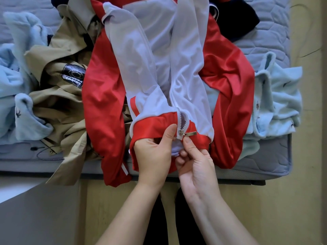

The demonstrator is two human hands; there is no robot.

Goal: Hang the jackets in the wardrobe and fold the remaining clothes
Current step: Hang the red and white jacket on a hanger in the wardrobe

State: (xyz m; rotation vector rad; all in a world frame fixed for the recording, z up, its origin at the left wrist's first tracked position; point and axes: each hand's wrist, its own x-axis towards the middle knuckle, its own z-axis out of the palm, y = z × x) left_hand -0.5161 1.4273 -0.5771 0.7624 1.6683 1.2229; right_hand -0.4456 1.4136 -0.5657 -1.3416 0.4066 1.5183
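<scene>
Pinching the red hem on either side of the zipper slider [181, 133], the left hand [154, 156] and right hand [196, 165] grip the red-and-white jacket [159, 59]. It lies mid-frame on the mattress [272, 29], with a beige jacket [62, 96] at centre left.

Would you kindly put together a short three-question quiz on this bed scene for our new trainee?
1. True or false: the left hand and the right hand both hold the red and white track jacket at its red hem.
2. Which garment lies just left of it? A) a beige jacket with a black label; B) a green raincoat; C) a striped towel.
3. Fill in: the zipper slider sits at the ___ end of the zip.

Key: 1 true; 2 A; 3 bottom.
</scene>
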